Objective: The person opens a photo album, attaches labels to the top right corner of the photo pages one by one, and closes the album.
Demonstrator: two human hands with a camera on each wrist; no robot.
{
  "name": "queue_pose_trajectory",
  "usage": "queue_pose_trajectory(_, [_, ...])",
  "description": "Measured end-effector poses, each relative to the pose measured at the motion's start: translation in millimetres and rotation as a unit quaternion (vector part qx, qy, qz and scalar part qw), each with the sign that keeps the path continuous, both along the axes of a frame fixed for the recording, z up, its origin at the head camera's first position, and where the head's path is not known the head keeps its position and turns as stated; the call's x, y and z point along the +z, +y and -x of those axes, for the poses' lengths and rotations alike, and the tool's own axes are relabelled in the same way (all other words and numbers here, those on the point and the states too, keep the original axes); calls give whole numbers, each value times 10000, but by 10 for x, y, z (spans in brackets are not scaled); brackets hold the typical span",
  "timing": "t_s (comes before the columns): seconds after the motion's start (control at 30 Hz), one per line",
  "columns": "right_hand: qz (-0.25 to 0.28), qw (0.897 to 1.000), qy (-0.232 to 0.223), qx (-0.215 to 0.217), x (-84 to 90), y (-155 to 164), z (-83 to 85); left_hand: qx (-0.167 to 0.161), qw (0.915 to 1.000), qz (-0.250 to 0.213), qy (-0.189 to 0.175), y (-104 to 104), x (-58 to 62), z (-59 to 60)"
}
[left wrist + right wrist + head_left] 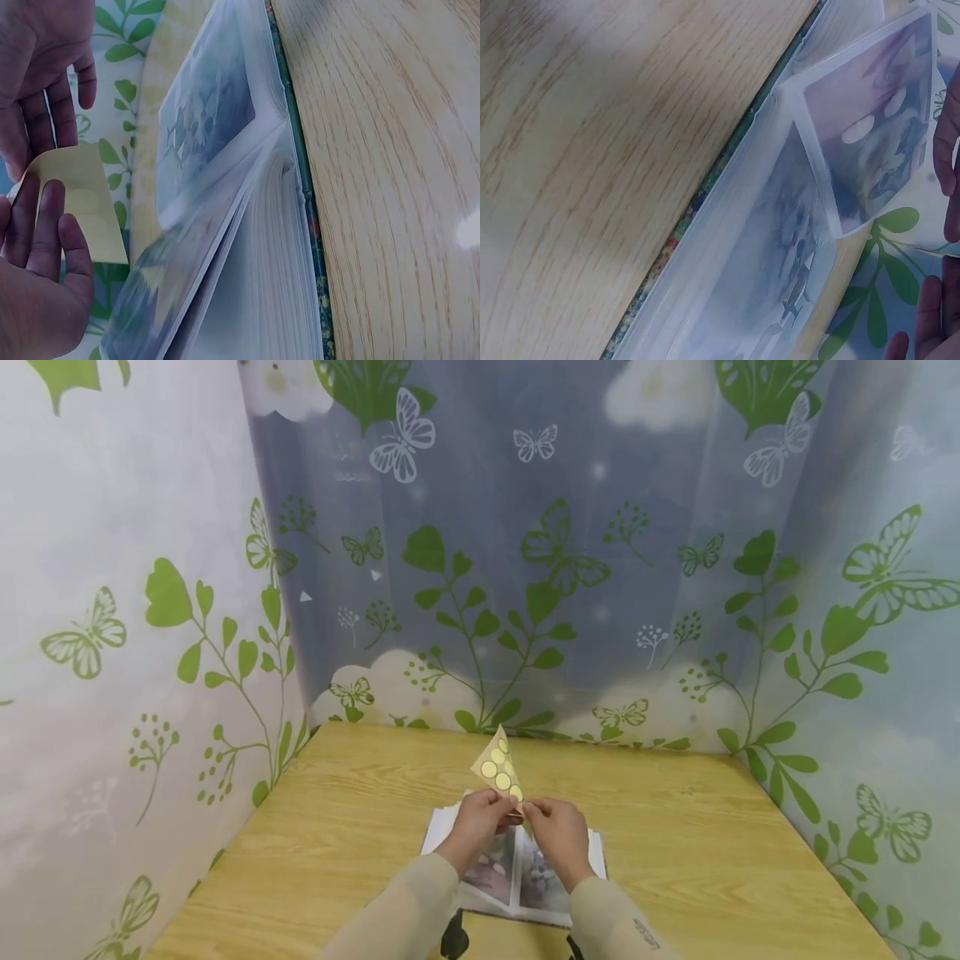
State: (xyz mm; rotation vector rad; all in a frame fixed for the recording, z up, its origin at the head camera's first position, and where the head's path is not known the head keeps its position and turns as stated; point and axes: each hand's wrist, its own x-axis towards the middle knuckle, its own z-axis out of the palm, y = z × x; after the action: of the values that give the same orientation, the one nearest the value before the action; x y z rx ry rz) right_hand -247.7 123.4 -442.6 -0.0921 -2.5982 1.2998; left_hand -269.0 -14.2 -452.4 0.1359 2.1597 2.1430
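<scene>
Both hands held a yellow sticker sheet just above the open photo album, which lay on the wooden surface near its front edge. The left hand and the right hand met at the sheet's lower corner, their fingers curled and pinched on the paper; the sheet stood tilted upward over the album, away from the person. Rows of round yellow stickers showed on it, and none looked peeled away, though the lower part was hidden by the hands. No sticker could be seen on the album's pages, which showed pictures under clear sleeves. As a judgement, the work was at an early stage: the sheet was in hand, a sticker not yet lifted, and the placing on the album remained to be done.
</scene>
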Motion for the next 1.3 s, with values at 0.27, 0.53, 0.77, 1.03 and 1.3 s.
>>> queue_pose_trajectory(0.27, [416, 9988, 92, -238, -58, 29, -7, 85, 9998, -176, 7, -48, -45, -24])
queue_pose_trajectory(0.53, [1181, 9921, -140, -403, -75, 65, -22, 205, 9990, -381, -117, -137, -83, 5])
queue_pose_trajectory(0.77, [1102, 9929, -98, -427, -100, 139, -8, 394, 9985, -366, 100, -289, -104, 80])
queue_pose_trajectory(1.03, [977, 9942, -121, -425, -173, 199, -13, 646, 9971, -397, 35, -509, -134, 151])
queue_pose_trajectory(1.3, [1075, 9929, -240, -459, -264, 260, -13, 1137, 9923, -452, -193, -792, -198, 187])
